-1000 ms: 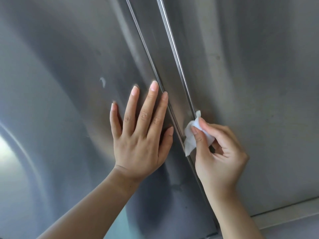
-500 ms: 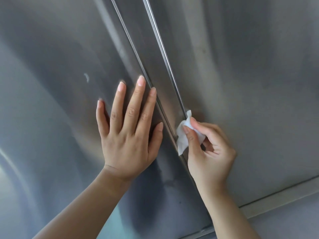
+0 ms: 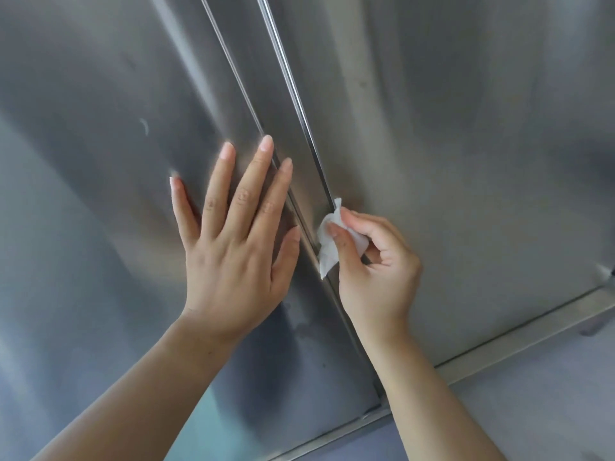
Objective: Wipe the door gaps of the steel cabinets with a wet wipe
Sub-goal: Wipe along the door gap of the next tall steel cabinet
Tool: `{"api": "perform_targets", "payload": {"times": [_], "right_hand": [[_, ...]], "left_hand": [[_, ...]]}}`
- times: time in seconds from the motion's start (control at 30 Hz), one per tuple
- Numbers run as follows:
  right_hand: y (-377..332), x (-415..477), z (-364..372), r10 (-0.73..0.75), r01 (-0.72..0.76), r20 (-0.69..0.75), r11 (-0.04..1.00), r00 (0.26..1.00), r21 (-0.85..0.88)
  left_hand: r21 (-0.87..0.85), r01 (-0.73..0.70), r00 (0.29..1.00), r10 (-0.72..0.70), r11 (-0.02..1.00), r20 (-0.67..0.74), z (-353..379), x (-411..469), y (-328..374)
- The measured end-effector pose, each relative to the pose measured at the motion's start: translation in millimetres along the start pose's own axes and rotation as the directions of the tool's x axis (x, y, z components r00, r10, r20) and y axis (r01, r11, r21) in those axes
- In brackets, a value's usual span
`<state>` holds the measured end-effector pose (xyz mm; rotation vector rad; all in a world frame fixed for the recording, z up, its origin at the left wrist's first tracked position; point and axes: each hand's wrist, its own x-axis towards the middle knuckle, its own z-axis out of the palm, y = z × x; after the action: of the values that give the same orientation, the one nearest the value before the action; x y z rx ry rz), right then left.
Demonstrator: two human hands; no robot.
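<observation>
Pinching the wet wipe on the door gap is the right hand; the left hand lies flat alongside.

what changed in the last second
The right hand seems to have slid the wet wipe slightly down the door gap; the camera also shifted, so it is hard to be sure. Nothing was picked up or let go. The left hand stays flat on the left door.

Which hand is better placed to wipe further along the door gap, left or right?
Right. The right hand pinches the wipe against the gap. The left hand lies flat on the left door, holding nothing.
</observation>
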<state>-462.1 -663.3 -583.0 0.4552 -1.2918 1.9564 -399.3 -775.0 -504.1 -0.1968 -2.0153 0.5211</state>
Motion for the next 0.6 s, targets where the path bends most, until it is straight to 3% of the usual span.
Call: {"api": "perform_targets", "payload": {"times": [0.23, 0.6], "right_hand": [[12, -18, -15, 0.06, -0.059, 0.015, 0.998, 0.998, -0.035], [27, -36, -24, 0.088, -0.087, 0.015, 0.994, 0.996, -0.065]], "left_hand": [[-0.013, -0.008, 1.0, 0.008, 1.0, 0.009, 8, -8, 11], [0.167, -0.054, 0.996, 0.066, 0.985, -0.066, 27, -18, 9]]}}
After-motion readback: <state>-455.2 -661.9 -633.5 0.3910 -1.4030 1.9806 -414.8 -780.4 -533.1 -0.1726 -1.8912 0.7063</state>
